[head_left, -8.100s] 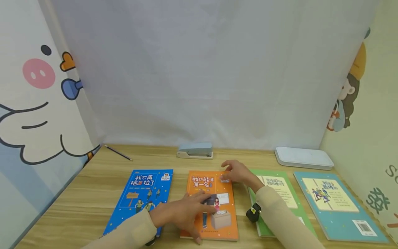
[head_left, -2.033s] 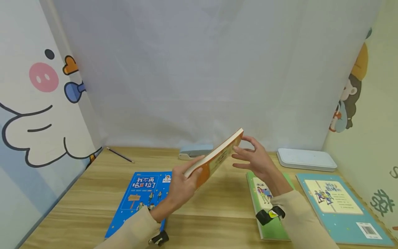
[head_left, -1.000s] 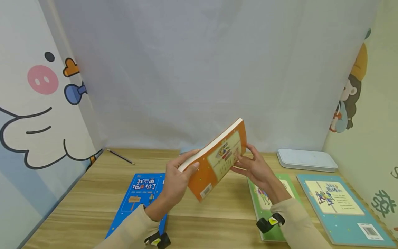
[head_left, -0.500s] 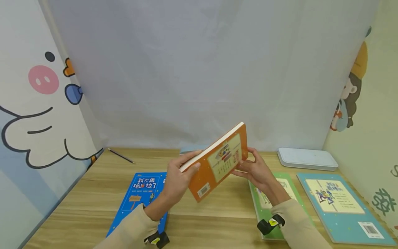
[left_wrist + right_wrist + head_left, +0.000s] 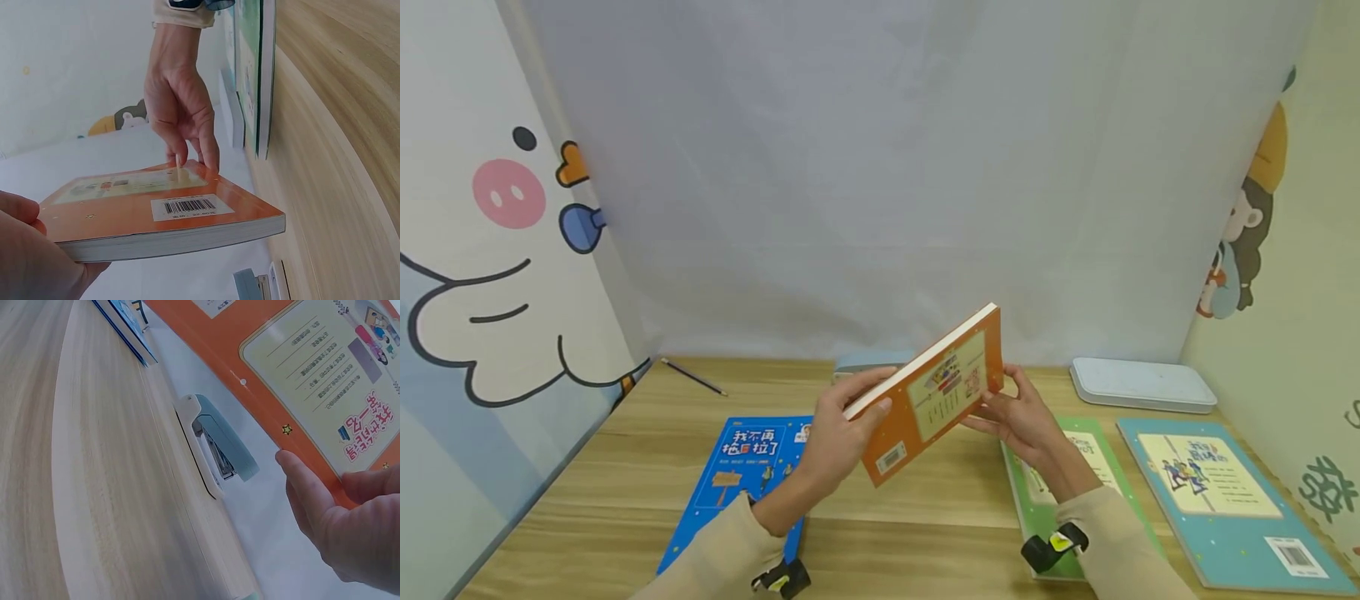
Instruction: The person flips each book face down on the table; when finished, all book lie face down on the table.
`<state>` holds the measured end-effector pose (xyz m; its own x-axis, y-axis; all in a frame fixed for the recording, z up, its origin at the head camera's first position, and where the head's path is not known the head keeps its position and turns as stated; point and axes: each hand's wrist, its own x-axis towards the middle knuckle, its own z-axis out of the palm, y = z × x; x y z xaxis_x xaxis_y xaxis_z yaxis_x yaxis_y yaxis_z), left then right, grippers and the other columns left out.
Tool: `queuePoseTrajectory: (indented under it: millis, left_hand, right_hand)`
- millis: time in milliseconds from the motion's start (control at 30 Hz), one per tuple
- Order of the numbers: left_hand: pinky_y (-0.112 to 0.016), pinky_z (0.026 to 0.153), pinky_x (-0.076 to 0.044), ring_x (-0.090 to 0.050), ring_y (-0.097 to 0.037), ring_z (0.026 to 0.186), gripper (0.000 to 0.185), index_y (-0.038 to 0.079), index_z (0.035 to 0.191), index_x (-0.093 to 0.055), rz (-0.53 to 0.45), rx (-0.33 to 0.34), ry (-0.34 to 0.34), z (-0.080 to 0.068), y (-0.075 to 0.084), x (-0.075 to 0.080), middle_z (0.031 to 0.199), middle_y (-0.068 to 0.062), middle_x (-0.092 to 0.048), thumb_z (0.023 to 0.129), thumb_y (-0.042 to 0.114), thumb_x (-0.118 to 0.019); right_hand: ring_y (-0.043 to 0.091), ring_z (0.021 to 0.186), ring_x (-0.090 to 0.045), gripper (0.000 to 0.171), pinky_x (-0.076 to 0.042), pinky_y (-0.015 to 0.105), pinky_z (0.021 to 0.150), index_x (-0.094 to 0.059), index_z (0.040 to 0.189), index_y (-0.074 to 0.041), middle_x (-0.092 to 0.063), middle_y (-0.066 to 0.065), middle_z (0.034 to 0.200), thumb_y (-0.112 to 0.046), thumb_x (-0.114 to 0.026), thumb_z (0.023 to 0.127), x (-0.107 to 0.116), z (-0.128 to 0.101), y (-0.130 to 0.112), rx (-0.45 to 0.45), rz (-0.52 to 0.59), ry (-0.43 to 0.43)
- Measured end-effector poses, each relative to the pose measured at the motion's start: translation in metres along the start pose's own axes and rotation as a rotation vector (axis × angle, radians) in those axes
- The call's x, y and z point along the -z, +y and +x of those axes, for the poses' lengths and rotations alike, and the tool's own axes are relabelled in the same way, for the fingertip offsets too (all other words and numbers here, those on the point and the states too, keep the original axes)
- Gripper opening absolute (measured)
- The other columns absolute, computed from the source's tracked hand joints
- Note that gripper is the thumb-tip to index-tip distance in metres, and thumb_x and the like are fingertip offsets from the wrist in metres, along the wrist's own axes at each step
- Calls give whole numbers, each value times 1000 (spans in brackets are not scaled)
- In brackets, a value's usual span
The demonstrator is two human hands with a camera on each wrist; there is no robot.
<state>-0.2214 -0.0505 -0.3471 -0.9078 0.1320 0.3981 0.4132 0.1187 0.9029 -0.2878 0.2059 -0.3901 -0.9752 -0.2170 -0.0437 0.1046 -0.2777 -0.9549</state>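
Above the middle of the pale wooden bench (image 5: pixel 925 525), the orange softcover book (image 5: pixel 936 400) hangs tilted in the air between the two hands, back cover with its white barcode label turned toward the person. The left hand (image 5: pixel 838 433) grips the book's lower near corner, thumb curled over the page edge and fingers under it, while the right hand (image 5: pixel 1022 417) pinches the far upper corner, thumb on the back cover and fingers curled behind. By the look of it, the step in hand is a turning or inspection of the book, held clear of the bench; a next move would call for both hands to keep the corners firm so that the thin cover does not sag or slip, and for a bare stretch of bench to set it on. Below and beside the left hand lies a blue softcover book (image 5: pixel 748 467), flat and face up; under the right wrist lies a green softcover book (image 5: pixel 1078 454), and further to the right of that hand a teal softcover book (image 5: pixel 1217 500). Beyond the hands a grey-blue stapler (image 5: pixel 222 447) sits at the back edge, a white flat rectangular case (image 5: pixel 1142 385) stands to the far right, and a dark pencil (image 5: pixel 692 377) lies far left. The strip of bench directly beneath the held book looks free, though the blue and green books flank it closely.
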Motion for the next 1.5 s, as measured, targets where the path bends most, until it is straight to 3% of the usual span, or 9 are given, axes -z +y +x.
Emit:
queuePoseTrajectory:
  millis: [300,667,900,1133,1300,1500]
  left_hand:
    - [-43,82,-60,-67,-33,101,36,8,132,-63,36,42,-45,2,2,5,123,-19,-64,97,0,-58]
    - [-39,80,-61,-70,-30,101,45,13,145,-51,207,59,-223,12,6,18,127,-18,-67,101,3,-52]
    - [-40,81,-62,-69,-38,111,53,17,152,-42,209,37,-357,20,7,31,147,-21,-52,102,0,-48]
    - [-38,75,-62,-71,-39,103,51,12,149,-47,235,76,-475,32,9,42,147,-27,-48,100,-3,-52]
    - [-35,73,-62,-74,-35,97,55,14,149,-48,346,99,-523,36,9,43,150,-23,-46,98,-4,-56]
    - [-28,70,-61,-75,-28,90,57,11,145,-53,493,53,-555,35,7,39,148,-24,-49,93,-9,-61]
  right_hand:
    - [28,118,-61,41,-53,50,101,-29,135,-21,-44,20,135,5,-36,103,4,-4,-4,-14,-45,-6]
    - [22,109,-66,39,-55,49,96,-34,130,-20,-48,19,132,5,-39,102,6,-7,-7,-5,-83,30]
    - [20,102,-68,34,-57,48,94,-37,125,-19,-55,16,122,5,-39,102,6,-6,-7,-15,-108,15]
    - [23,95,-68,31,-61,41,86,-36,125,-15,-52,18,118,5,-40,102,8,-6,-10,-41,-157,-29]
    - [24,92,-69,27,-62,39,83,-37,124,-12,-52,21,117,4,-40,102,10,-7,-12,-67,-205,-59]
    - [22,88,-70,26,-62,39,81,-35,128,-7,-53,21,117,2,-40,104,9,-7,-13,-88,-289,-80]
